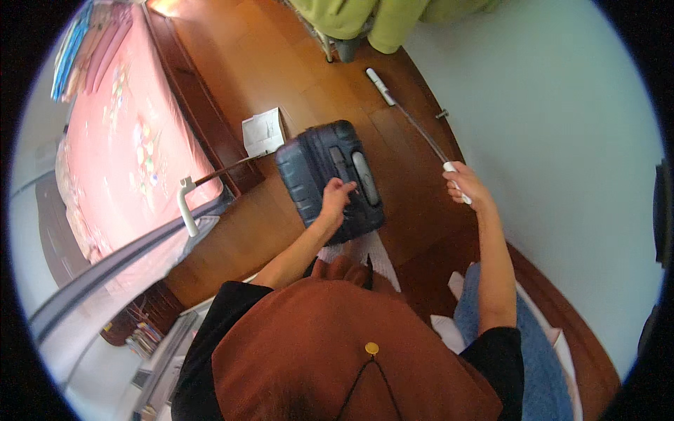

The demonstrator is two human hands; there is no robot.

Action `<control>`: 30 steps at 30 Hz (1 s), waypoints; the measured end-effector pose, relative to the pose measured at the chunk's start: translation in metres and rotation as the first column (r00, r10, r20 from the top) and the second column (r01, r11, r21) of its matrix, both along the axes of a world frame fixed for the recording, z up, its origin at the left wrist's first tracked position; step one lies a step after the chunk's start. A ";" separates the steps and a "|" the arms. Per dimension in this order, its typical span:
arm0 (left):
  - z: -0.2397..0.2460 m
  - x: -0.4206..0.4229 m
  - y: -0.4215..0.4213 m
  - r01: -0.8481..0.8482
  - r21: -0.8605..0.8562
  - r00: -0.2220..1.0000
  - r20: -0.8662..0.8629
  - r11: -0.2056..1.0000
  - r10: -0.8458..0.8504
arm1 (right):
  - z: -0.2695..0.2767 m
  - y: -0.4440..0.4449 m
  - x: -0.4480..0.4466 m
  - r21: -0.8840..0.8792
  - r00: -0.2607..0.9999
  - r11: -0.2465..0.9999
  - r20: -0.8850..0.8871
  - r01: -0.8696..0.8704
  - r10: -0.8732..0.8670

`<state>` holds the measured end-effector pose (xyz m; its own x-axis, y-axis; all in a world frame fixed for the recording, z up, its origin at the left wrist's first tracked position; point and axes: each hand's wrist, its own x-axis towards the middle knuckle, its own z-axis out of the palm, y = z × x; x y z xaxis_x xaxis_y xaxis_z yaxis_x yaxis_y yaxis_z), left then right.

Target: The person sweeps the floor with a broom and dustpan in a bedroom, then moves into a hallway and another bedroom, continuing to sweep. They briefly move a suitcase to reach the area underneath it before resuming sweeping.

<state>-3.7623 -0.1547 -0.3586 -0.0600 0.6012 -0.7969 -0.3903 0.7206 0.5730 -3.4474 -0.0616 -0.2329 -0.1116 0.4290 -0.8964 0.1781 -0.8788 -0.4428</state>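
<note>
Before me on the wooden floor stands a dark hard-shell suitcase (308, 173), with a grey handle piece (365, 178) and a black carry handle (339, 162) on its top. My left hand (336, 201) is over this top, its fingers partly curled near the carry handle; whether they grip anything is unclear. Off to the right, my right hand (467, 185) is closed around the white grip of a long-handled cleaning tool (421, 129). The thin metal pole reaches away from me to a narrow white head (380, 87) lying on the floor.
A bed with a pink sheet (131, 131) lies left, folded clothes (95, 47) on its far end. White paper (263, 131) rests behind the suitcase. A door edge with a white lever handle (187, 205) juts in. Right is a pale wall (547, 131) with a doorstop (442, 113); green fabric (358, 21) hangs ahead.
</note>
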 end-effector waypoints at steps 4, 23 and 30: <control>-0.023 0.071 -0.019 -0.003 -0.014 0.996 0.090 1.000 0.005 | -0.014 0.052 0.011 0.086 0.975 0.985 0.182 -0.148 0.131; -0.129 0.323 -0.042 0.279 0.210 0.789 0.507 0.937 -0.348 | -0.159 0.002 -0.109 0.143 0.634 0.652 0.459 -0.744 0.622; -0.117 0.291 -0.065 0.336 0.492 0.853 0.202 0.803 -0.481 | -0.115 -0.020 -0.088 0.168 0.884 0.870 0.166 -0.463 0.438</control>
